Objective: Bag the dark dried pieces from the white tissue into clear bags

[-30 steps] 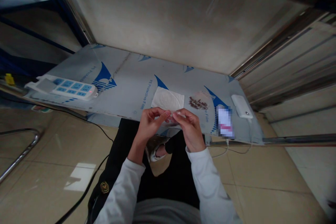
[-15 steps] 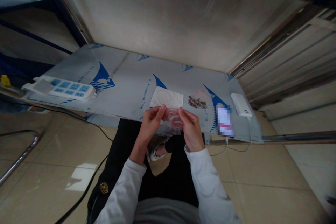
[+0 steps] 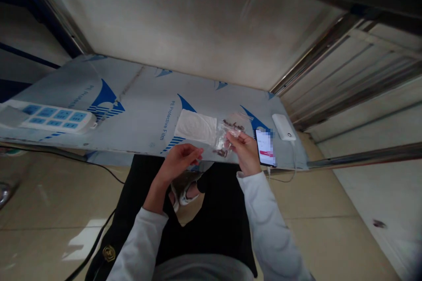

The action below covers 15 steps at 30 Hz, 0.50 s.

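Two hands: your left hand (image 3: 178,160) and right hand (image 3: 246,149) are at the near edge of the bench (image 3: 140,116).
Clear bag (image 3: 220,138): pinched in your right fingers, lying toward 9 o'clock from them and 2 o'clock from your left fingertips; crumpled, so its long axis cannot be told.
Left fingers: half curled, apart from the bag; whether they pinch anything small, you cannot tell.
Dark pieces (image 3: 222,153): at the bag's 6 o'clock end, inside or beneath it is unclear; more dark bits (image 3: 234,124) lie at 1 o'clock from your right fingertips.
White square (image 3: 196,126): flat, just beside the bag, at its 10 o'clock.
Phone (image 3: 263,145): near your right hand, at 3 o'clock.
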Tool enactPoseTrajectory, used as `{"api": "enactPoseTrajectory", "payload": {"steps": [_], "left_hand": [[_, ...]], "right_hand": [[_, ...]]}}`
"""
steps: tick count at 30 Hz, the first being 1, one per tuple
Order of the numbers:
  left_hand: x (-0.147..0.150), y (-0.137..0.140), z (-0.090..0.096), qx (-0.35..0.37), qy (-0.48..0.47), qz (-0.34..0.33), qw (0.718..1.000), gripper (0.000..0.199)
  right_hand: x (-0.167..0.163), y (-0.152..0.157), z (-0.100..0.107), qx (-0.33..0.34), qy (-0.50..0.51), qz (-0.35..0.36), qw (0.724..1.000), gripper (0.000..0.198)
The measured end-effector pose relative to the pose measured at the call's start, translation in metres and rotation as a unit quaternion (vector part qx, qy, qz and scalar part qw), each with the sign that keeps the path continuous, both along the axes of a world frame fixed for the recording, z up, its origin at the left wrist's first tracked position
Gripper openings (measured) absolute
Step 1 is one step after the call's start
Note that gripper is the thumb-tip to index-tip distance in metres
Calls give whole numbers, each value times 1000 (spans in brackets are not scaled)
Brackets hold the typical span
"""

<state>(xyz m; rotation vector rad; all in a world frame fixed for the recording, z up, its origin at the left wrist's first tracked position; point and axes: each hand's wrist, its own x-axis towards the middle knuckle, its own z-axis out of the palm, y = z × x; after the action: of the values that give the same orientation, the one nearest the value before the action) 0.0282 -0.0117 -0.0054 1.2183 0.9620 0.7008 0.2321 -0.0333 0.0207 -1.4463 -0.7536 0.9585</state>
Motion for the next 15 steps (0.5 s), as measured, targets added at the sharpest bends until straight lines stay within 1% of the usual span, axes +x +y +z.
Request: {"api": "enactPoseTrajectory", "payload": {"steps": [2,3,4,7,9,11,13,15], "left_hand": [[0,3,-2,11,15,24,1000,34],[0,4,-3,14,21,35,999,36],[1,5,-2,14,24,45,999,37],[1,7,0,10,30,60,998,37],[0,9,3,8,34,63,997,37],[-1,10,4,8,38,68,997,37],[-4,11,6,12,40,77,996,37],[-6,13,6,18,40,85,995,37]], "right_hand": [[32,23,-4,-9,-77,-33,996,41],[48,37,-6,-27,-132,-44,990,42],[63,50,-8,-44,-164,-55,984,41],[98,85,-16,-96,-242,-81,962,32],[112,97,-23,-132,-302,-88,940,27],[118,103,-30,-161,-359,-83,916,32],[121,105,-36,-182,-399,-58,897,40],[124,107,-40,-197,-422,-16,885,40]]}}
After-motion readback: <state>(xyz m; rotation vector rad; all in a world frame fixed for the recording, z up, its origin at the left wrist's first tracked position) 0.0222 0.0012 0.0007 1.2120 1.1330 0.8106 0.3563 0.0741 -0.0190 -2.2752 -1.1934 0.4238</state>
